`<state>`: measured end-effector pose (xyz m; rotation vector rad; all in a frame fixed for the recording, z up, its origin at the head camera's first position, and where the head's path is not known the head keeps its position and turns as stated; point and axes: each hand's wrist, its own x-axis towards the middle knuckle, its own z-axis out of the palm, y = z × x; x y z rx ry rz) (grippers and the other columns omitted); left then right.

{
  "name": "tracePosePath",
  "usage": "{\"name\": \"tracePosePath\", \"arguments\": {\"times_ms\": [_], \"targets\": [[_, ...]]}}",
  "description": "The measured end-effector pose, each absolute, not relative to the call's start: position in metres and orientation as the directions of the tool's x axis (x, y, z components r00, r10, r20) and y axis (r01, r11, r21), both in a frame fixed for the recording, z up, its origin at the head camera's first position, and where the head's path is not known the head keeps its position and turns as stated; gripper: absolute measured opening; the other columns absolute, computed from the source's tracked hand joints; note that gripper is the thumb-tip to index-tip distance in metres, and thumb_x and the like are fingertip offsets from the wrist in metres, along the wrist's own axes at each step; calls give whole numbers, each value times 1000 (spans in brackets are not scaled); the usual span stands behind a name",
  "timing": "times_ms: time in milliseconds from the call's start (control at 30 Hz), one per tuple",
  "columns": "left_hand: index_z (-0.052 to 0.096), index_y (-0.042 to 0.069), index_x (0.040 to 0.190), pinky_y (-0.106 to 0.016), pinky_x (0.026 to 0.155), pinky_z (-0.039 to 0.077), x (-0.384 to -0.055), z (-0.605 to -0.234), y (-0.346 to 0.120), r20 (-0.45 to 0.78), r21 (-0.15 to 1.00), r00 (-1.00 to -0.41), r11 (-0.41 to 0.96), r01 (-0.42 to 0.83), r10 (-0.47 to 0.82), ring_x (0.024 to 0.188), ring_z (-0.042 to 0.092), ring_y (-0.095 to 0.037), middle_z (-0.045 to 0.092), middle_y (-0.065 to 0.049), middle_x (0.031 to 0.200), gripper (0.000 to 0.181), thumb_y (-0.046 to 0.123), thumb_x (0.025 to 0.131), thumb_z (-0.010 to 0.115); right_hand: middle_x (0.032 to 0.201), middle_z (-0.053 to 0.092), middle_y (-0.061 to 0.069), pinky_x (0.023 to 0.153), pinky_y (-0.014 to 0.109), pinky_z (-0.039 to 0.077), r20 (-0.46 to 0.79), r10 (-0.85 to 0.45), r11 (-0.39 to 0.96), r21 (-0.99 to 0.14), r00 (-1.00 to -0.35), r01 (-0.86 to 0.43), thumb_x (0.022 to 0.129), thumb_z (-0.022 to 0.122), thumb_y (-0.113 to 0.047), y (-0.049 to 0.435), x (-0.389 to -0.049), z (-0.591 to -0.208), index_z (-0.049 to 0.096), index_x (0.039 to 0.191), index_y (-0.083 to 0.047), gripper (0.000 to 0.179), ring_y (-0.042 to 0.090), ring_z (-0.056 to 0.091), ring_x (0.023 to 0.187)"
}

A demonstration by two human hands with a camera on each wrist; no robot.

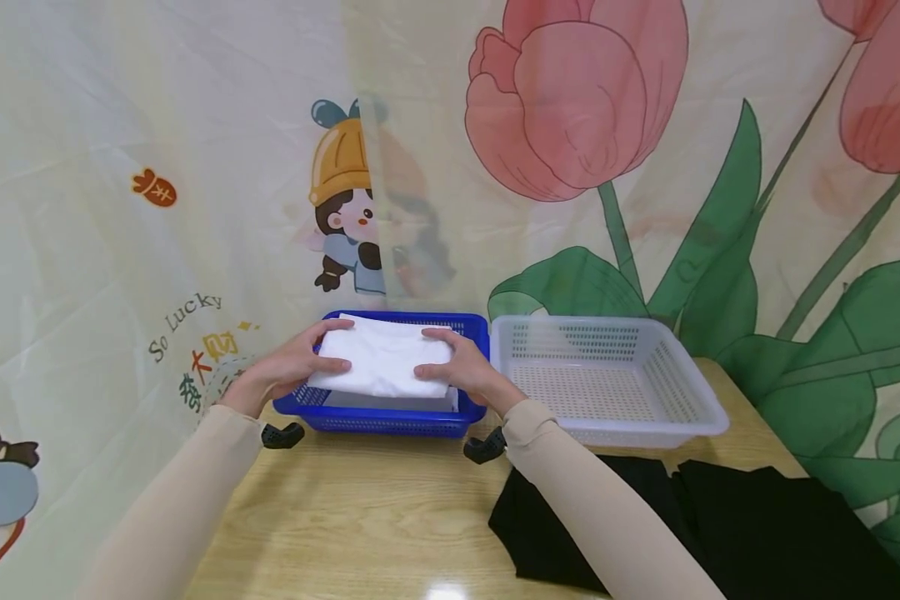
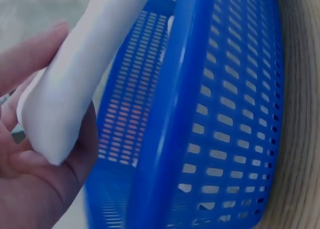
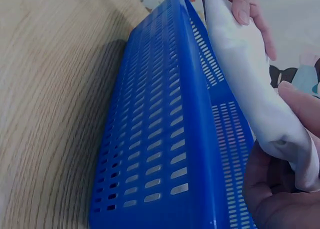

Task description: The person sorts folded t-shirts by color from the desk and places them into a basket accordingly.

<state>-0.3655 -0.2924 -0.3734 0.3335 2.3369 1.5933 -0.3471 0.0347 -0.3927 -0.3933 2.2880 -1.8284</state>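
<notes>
A folded white cloth [image 1: 385,357] is held between my two hands above the blue plastic basket [image 1: 390,423]. My left hand [image 1: 294,364] grips its left end, thumb on the near face and fingers round the far side. The right hand [image 1: 467,367] grips the opposite end in the same way. Seen from the left wrist, the cloth [image 2: 82,64] is a thick folded bundle beside the basket's rim [image 2: 172,104]. More white fabric [image 1: 390,401] lies inside the basket, partly hidden beneath the held cloth.
To the right of the blue basket stands a white plastic basket [image 1: 607,433]. Black folded fabric [image 1: 780,533] lies on the wooden table [image 1: 360,517] at the front right, partly behind my right sleeve. A printed curtain [image 1: 435,167] hangs behind the baskets.
</notes>
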Motion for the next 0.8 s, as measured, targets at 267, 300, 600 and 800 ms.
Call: {"name": "tracePosePath", "arguments": {"times_ms": [267,300,600,800], "targets": [[33,23,165,-51,114,36,-383,-392,-289,-157,932,-937,361,-35,312,143,29,-42,10,-19,173,89,12,93,84,165,42,16,101,41,55,4,-284,227,-971,-959,-71,87,89,-12,28,-359,-405,55,155,-17,76,31,56,129],[33,23,165,-54,116,33,-384,-394,-288,-160,930,-939,364,-41,303,144,27,-42,8,-18,174,89,11,92,84,164,42,17,102,42,55,4,-277,233,-970,-961,-71,87,89,-12,27,-361,-408,55,155,-17,76,32,56,131],[37,16,164,-53,122,26,-394,-414,-277,-122,928,-958,373,-17,260,146,26,-43,10,-20,175,89,9,90,86,165,42,18,116,52,44,7,-203,252,-966,-979,-59,86,88,-6,20,-372,-426,56,153,-12,74,38,44,147],[38,11,162,-58,125,23,-395,-420,-283,-117,922,-967,388,-21,226,150,24,-44,11,-22,175,87,2,89,84,164,43,15,112,46,49,-43,-202,256,-967,-978,-10,87,87,-3,7,-380,-436,56,154,-15,75,35,48,143]]}}
